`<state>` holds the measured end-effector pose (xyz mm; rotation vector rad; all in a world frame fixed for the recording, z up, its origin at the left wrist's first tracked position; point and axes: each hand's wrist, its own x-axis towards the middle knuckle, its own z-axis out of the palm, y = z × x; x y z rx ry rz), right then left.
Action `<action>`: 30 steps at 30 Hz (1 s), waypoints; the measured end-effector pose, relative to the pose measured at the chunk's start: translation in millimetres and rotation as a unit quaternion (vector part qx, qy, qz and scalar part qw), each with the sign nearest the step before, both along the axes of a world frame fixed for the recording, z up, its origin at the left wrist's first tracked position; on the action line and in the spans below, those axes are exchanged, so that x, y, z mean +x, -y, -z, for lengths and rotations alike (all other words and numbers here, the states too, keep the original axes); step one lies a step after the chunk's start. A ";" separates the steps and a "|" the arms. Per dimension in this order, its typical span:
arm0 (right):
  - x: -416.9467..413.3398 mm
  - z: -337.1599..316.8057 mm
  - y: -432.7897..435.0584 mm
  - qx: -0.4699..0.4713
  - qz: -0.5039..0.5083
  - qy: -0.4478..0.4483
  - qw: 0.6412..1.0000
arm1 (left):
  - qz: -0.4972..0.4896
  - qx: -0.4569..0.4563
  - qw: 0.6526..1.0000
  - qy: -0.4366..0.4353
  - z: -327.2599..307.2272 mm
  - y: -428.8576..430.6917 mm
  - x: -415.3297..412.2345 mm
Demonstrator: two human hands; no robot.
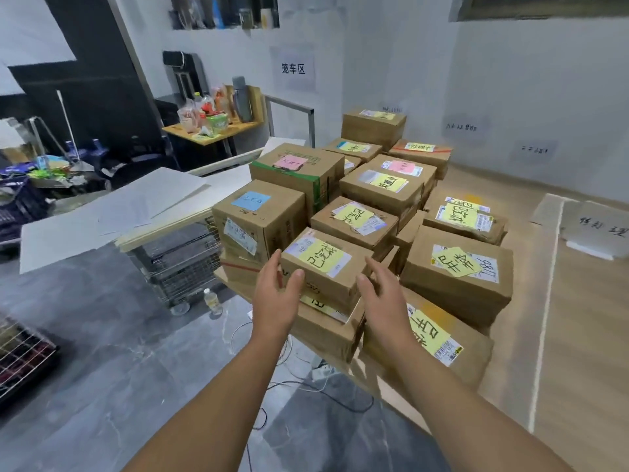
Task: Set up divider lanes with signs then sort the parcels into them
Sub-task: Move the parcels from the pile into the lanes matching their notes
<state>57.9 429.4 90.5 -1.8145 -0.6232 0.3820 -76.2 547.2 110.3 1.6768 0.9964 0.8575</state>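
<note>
At the near edge of the wooden platform (391,393), your left hand (272,301) is spread with fingers straight and grips nothing. It sits at the left face of the small parcel (320,264); contact cannot be confirmed. This parcel is brown cardboard with one handwritten yellow note (318,257) on a white label, and it rests on top of another carton. Your right hand (377,287) is likewise spread and empty at the parcel's right face. Across the platform, at least fourteen parcels (384,189) are stacked: one blue note, two pink, the remainder yellow. Beyond the right edge, one sign sheet (599,229) lies on the floor.
</note>
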 end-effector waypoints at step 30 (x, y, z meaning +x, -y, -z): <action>-55.4 7.8 -84.4 0.035 0.274 -0.069 0.959 | 0.267 -0.070 0.961 0.006 34.3 -122.7 33.1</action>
